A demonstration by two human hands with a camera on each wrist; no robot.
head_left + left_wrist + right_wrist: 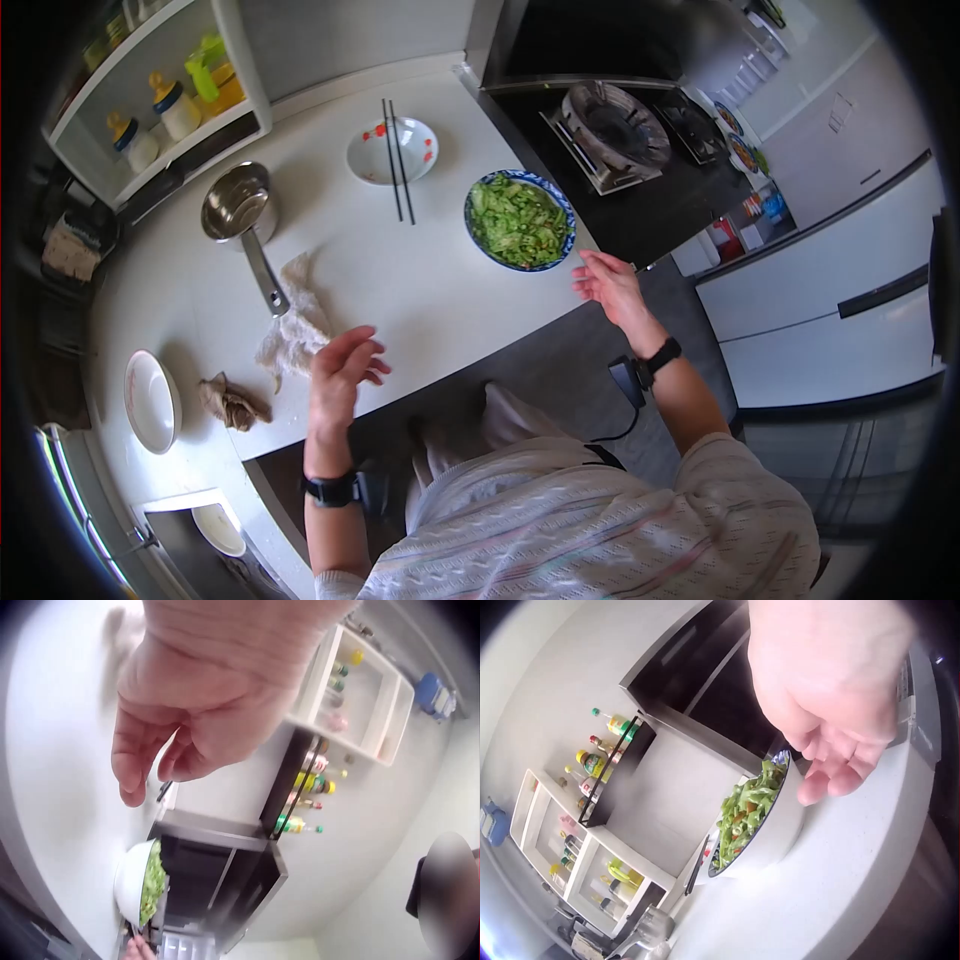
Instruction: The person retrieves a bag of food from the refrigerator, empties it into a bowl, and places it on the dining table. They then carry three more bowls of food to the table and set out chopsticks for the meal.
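Head view: both hands empty, nothing gripped. Right hand [608,290] held above the counter edge, fingers loose and apart, just beside the blue-rimmed bowl of chopped greens [519,220] but not touching it. Confirmed from the right wrist view: fingertips [832,776] hanging relaxed close to the bowl of chopped greens [759,817], a gap showing between them and the rim. Left hand [340,375] raised over the near counter edge, fingers loosely curled around nothing (same reading from the left wrist view, left hand [187,705] empty over bare white surface).

Outward from the hands: crumpled white cloth [295,325] lying just beside the left hand, a smaller brown rag [232,403] further along. Steel saucepan [240,210] standing on the white counter [430,290], handle pointing toward the cloth. Small white dish [392,150] with chopsticks [398,160] laid across it, well apart from both hands. Empty white plate [152,400] at the counter's far left end. Gas hob [615,125] to the right of the bowl, no pan seen on it.

Progress, as a judgement: greens already cut and gathered in the bowl, sitting at the counter edge nearest the hob; bowl not yet lifted, nothing yet on the burner. Cooking or serving of the greens appears to remain.
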